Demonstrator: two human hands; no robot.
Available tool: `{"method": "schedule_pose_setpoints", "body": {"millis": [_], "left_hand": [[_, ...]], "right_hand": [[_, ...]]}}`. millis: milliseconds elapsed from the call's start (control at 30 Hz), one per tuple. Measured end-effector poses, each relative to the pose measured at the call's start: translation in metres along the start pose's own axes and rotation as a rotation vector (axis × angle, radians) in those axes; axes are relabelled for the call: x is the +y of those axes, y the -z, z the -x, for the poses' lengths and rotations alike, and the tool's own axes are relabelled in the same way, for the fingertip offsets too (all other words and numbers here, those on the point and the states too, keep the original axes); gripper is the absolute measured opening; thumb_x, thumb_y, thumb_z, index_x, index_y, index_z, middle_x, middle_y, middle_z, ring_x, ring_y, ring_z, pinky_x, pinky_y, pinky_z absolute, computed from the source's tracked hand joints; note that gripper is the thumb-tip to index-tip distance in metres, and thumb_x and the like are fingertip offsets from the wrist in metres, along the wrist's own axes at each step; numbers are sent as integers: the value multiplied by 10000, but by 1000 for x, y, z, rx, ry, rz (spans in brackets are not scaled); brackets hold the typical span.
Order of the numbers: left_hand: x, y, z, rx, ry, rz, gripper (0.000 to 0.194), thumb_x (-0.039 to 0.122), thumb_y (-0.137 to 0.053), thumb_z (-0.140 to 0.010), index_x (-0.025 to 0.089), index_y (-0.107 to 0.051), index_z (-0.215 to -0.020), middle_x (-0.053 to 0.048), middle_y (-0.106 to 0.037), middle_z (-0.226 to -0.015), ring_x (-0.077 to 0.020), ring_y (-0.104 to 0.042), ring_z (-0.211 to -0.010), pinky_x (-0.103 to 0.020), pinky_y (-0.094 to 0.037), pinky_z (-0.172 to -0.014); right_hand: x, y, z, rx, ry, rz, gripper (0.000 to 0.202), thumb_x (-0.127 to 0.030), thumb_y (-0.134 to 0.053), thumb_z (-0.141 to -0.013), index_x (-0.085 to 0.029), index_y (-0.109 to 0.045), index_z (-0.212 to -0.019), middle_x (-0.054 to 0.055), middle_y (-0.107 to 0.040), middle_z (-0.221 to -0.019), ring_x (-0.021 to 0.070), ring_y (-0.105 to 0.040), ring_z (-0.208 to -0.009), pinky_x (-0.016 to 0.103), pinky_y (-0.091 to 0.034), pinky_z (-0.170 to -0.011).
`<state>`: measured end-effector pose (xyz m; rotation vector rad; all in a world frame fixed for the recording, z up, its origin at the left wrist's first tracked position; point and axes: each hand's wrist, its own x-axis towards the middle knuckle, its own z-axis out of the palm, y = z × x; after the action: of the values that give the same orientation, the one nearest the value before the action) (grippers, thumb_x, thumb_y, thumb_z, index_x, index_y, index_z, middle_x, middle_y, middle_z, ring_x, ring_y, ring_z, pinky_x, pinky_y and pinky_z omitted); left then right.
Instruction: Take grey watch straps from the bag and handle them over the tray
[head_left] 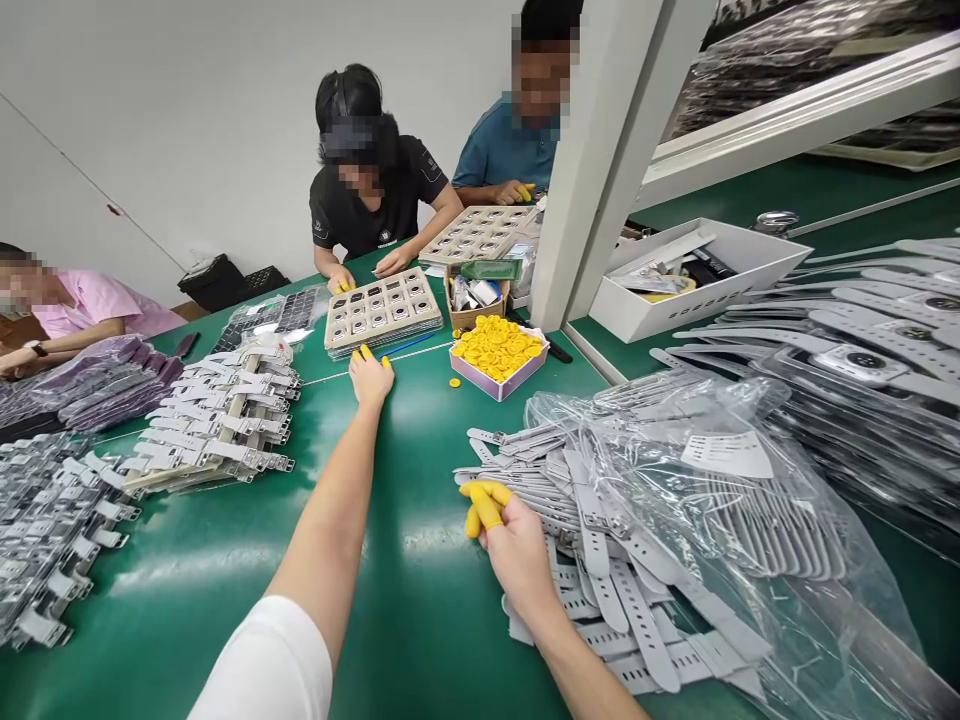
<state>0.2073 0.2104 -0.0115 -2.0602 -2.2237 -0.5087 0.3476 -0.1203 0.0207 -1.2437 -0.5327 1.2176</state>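
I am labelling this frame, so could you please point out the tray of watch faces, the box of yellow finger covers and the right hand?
tray of watch faces (383,310), head view, top face.
box of yellow finger covers (517,375), head view, front wall.
right hand (514,545), head view, back.

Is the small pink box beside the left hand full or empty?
Full: the pink box is heaped with yellow finger cots above its rim.

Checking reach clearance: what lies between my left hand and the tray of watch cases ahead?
Nothing: in the head view the left hand reaches the tray of watch cases, fingertips at its near edge.
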Motion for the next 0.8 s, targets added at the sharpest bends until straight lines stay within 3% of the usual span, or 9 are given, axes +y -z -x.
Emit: {"method": "schedule_pose_setpoints", "body": {"millis": [267, 500, 800], "left_hand": [[-2, 0, 0, -7, 15, -1, 614, 372, -470, -1001, 28, -462, -1510, -305, -461, -1532, -391, -411, -1457, -505, -348, -1199], [-3, 0, 0, 3, 19, 16, 579, 364, -491, -997, 31, -505, -1470, -315, -533, -1445, -411, -436, -1431, -518, -390, -1167], [-1, 2, 4, 40, -23, 24, 604, 294, -476, -978, 22, -424, -1515, -294, -409, -1585, -386, -308, -1533, -511, -351, -1209]], "right_hand": [[0, 0, -1, 3, -1, 4, 360, -507, -749, -759, -183, -730, -915, -7, -596, -565, 166, -485, -537, 289, -342, -497], [0, 1, -1, -3, -13, 8, 423, -571, -755, -770, -179, -728, -928, -8, -589, -567, 156, -459, -524, 281, -332, -480], [3, 1, -1, 7, -12, -3, 396, -538, -776, -737, -183, -730, -907, 7, -611, -568, 164, -478, -528, 282, -329, -476]]}}
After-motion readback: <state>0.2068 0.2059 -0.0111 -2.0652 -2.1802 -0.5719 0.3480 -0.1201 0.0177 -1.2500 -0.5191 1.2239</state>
